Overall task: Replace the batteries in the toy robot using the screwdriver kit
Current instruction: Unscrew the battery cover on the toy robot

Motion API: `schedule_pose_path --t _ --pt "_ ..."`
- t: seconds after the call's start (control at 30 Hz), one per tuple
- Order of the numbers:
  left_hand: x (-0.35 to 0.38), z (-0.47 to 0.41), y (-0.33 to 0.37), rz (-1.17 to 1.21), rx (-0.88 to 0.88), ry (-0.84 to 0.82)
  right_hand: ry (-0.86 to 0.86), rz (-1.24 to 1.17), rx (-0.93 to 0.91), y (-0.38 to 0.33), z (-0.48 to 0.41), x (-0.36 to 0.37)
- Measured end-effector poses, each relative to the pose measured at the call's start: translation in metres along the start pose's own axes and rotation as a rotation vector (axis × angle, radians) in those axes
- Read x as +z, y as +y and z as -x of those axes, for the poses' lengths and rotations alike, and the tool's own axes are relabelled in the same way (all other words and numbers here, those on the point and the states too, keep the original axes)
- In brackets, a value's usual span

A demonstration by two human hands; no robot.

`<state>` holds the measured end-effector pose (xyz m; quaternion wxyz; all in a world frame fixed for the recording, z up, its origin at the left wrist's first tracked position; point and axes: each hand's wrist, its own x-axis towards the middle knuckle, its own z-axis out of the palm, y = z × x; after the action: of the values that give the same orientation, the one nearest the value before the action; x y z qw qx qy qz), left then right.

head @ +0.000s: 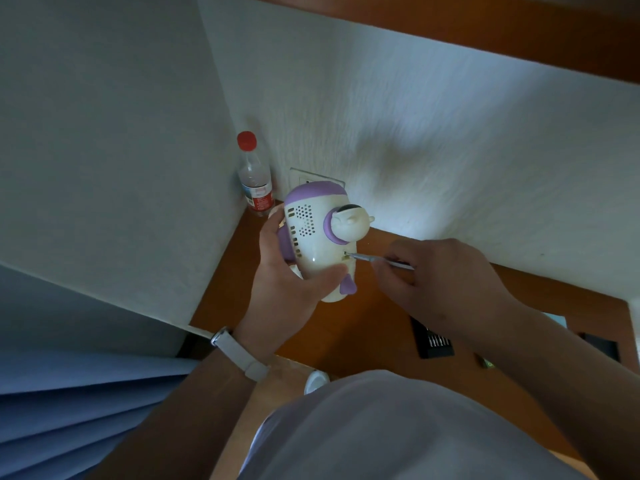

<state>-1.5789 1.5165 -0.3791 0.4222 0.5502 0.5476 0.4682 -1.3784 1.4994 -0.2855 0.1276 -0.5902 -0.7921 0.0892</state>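
- Lower centre of the frame: a white watch strap [239, 355] circles the person's left wrist.
- Lower right, on the brown table [363, 323]: the screwdriver kit [433, 344], a dark open tray, lies flat. A row of slim metal bits shows inside; the right forearm hides the rest.
- Centre: the left hand [287, 271] grips the toy robot [318, 237] from below, fingers and thumb wrapped round its white body, holding it in the air above the table.
- Right of centre: the right hand [446, 282] pinches a thin screwdriver [367, 258], fingers curled close round the shaft. The tip touches a small dark spot on the toy's lower shell.
- Progress, as a judgement: the work sits at a screw. The shell looks closed and no batteries are in view, so opening the compartment, swapping the cells and closing up probably remain. Loosening or tightening cannot be told.
- Upper left of centre, in the wall corner: a clear plastic bottle [256, 181] with a red cap stands upright; how full it is cannot be told.
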Motion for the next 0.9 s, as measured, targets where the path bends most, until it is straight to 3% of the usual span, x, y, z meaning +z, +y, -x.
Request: schedule_pose_path --t 0.9 --pt "0.012 -0.003 0.017 -0.094 0.134 -0.017 -0.057 -0.111 0.08 0.005 0.004 -0.012"
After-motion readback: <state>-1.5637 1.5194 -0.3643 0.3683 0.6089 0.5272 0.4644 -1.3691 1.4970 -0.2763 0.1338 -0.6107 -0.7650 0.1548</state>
